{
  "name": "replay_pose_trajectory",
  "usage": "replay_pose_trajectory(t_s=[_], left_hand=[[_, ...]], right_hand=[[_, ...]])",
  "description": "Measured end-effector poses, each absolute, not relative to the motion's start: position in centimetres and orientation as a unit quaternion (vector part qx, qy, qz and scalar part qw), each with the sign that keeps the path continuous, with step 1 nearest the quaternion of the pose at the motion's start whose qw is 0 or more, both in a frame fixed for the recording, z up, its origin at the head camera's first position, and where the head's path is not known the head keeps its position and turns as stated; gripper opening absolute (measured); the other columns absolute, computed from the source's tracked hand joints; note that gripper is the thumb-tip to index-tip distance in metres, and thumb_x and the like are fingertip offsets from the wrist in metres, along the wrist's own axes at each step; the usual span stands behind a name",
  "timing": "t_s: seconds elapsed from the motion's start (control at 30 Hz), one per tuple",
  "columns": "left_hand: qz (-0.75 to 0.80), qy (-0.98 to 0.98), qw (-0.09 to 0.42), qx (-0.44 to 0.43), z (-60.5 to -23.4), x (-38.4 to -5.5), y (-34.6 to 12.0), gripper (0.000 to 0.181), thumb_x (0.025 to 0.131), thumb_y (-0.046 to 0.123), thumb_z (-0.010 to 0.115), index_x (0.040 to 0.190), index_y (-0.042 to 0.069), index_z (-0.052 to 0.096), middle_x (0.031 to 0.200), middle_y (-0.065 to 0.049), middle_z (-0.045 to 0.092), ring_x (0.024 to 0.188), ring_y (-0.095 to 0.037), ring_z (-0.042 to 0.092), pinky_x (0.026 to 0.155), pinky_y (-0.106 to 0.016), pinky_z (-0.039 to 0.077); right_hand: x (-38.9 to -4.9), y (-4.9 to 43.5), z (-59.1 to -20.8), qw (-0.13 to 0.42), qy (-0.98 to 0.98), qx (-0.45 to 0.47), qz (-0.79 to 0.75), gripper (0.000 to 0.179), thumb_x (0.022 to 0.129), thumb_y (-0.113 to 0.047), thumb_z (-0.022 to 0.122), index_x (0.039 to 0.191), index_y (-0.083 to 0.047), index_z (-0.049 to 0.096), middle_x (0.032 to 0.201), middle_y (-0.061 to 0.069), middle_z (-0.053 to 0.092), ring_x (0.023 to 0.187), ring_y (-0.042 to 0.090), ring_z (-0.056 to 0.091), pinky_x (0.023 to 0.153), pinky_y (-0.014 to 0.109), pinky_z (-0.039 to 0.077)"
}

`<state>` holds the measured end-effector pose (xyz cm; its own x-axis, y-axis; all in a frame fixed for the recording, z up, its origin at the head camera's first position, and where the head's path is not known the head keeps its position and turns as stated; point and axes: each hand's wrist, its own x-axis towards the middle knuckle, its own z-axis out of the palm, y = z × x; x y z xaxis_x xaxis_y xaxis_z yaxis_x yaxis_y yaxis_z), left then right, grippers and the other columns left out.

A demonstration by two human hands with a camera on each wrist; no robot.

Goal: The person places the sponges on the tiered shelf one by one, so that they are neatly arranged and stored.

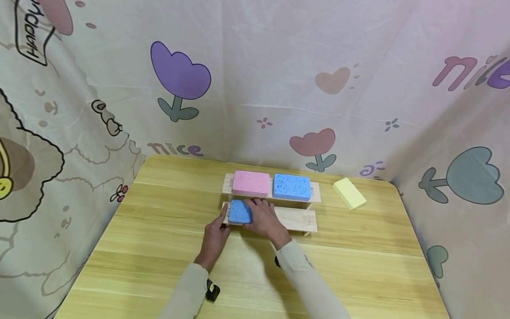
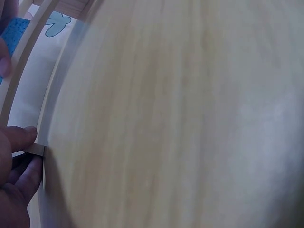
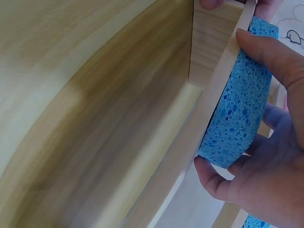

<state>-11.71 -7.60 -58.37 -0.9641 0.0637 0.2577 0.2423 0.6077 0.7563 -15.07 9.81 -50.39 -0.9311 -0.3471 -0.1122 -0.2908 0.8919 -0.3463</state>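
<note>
My right hand (image 1: 266, 219) holds a speckled blue sponge (image 1: 240, 212) lying flat at the left part of the front wooden stand (image 1: 292, 217). In the right wrist view, thumb and fingers of that hand are around the blue sponge (image 3: 240, 104), which rests on the board. My left hand (image 1: 214, 239) is at the stand's left end; in the left wrist view its thumb and fingers (image 2: 29, 178) pinch the stand's end support (image 2: 35, 150). On the rear wooden stand (image 1: 315, 192) sit a pink sponge (image 1: 251, 183) and another blue sponge (image 1: 291, 186).
A yellow sponge (image 1: 349, 193) lies slantwise on the wood-grain table (image 1: 358, 248), right of the stands. Patterned cloth (image 1: 255, 88) hangs behind the table and along both sides. The rear stand is just behind the front one.
</note>
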Motion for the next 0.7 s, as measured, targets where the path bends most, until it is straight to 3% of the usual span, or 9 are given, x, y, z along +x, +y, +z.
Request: replay_pose_trajectory(t_s=[0.7], left_hand=[[-0.434,-0.891,0.104,-0.082,-58.40,-11.70,-7.63,0.079,0.080,-0.008,0.069,0.147,0.015,0.036,0.119,-0.023,0.064,0.091,-0.026,0.068,0.071,-0.031,0.058]], right_hand=[[-15.03,10.49,-51.10,0.078,0.969,-0.174,-0.159,0.089,0.069,-0.032,0.086,0.144,-0.026,0.039,0.144,0.011,0.043,0.125,0.031,0.042,0.094,0.042,0.040]])
